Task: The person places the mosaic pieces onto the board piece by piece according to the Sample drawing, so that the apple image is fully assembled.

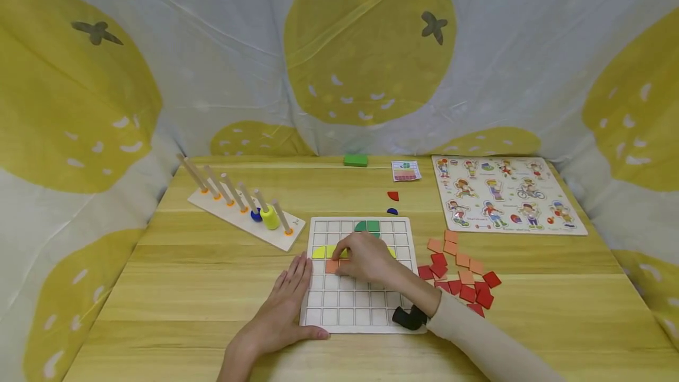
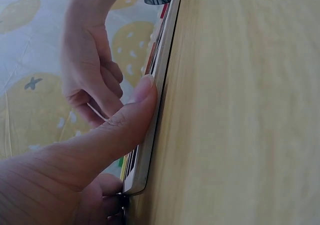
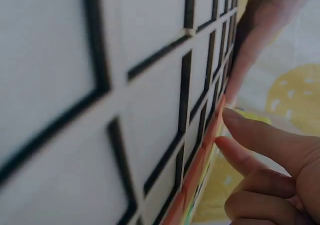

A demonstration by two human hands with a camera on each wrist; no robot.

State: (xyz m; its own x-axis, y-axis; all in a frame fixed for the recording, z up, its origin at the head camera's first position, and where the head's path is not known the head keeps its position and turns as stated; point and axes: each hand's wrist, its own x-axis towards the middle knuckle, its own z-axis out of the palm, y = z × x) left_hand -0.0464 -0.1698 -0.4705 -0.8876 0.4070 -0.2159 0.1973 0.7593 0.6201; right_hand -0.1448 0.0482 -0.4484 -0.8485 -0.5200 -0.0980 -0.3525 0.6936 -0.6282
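Head view, right grip pinching orange tile, left grip straight-fingered along gridded board, puzzle lettering blurred

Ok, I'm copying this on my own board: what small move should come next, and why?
Probably have the right hand fetch a loose orange tile for the leftmost square beside the orange row: that square looks bare, more orange tiles lie right of the board, and the left hand rests against its left edge.

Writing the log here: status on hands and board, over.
Left hand at left edge of grid board; right hand at its orange tiles; black wrist device hides part of its lower right.
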